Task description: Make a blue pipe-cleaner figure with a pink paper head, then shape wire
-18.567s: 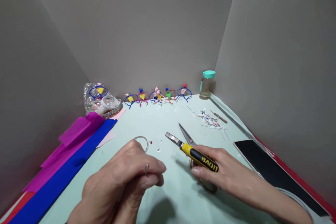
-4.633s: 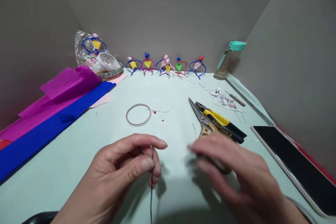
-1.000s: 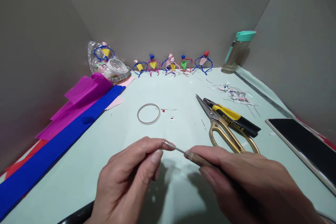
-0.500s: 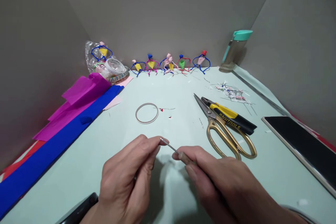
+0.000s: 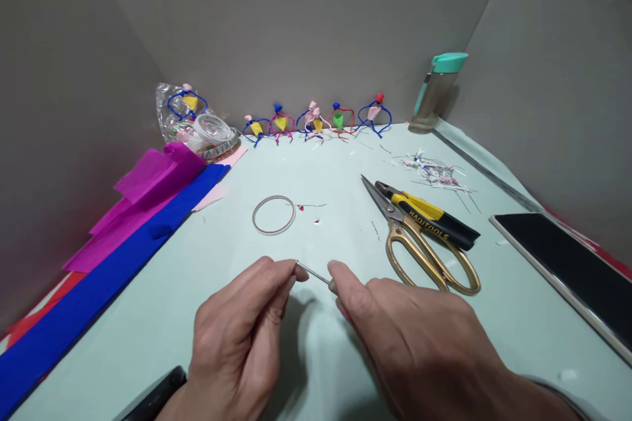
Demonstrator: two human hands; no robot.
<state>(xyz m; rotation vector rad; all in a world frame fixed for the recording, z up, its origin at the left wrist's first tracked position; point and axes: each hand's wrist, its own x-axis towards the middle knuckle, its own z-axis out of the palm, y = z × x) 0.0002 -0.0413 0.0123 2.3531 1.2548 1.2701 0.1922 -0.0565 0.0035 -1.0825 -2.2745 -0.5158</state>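
Between my hands runs a thin silver rod [image 5: 314, 274], tilted down to the right, with a thicker grey-brown end that my right fingers mostly cover. My left hand [image 5: 241, 335] is closed, its thumb and forefinger pinching the rod's upper-left tip. Closed round the thicker end, my right hand [image 5: 409, 329] shows its back, the forefinger lying along the top. Whether anything else is in the left palm is hidden. Beyond the hands lie a thin roll of tape [image 5: 254, 217] and a wire scrap [image 5: 316, 204] with a red bit.
Gold-handled scissors [image 5: 412, 247] and yellow-black pliers [image 5: 434, 217] lie right, near a phone [image 5: 557, 270]. Wire scraps [image 5: 434, 172], a bottle [image 5: 439, 92] and several small figures [image 5: 338, 120] stand or lie behind. Blue paper [image 5: 118, 263] and magenta paper [image 5: 148, 191] lie left.
My right hand has rolled over so that its back faces up and it now covers the rod's thicker end. The left hand keeps its pinch. The view has shifted slightly.
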